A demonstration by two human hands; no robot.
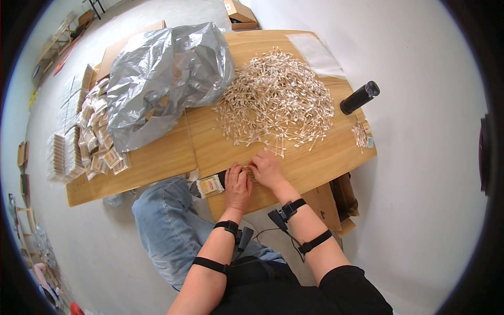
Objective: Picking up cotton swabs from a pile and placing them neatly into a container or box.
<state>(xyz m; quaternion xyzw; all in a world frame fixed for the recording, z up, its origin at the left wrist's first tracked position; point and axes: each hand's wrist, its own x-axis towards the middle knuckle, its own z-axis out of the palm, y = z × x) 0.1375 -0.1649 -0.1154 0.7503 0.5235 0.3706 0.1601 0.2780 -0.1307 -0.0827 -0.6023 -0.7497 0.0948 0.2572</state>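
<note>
At the near edge of the low wooden table, both hands meet over a small bundle of cotton swabs, which lies flat on the wood just in front of the person's knees, probably because that spot lets the wrists rest while the sticks are squared up. The left hand lies palm down with its fingers curled over the near end of a small packet with a yellow and red label, pinning it against the table; the packet juts out to the left of the hand. The right hand arches over the bundle, fingertips pressed together on the sticks, so it is closed on the swabs rather than spread. Both forearms come up from the near side, bent in at the elbows, each carrying black straps. The big loose heap of swabs sits just beyond the hands, within an easy reach. Farther left, a crumpled grey plastic bag slumps over the table, and filled packets pile up beside it. A black cylinder lies at the right.
</note>
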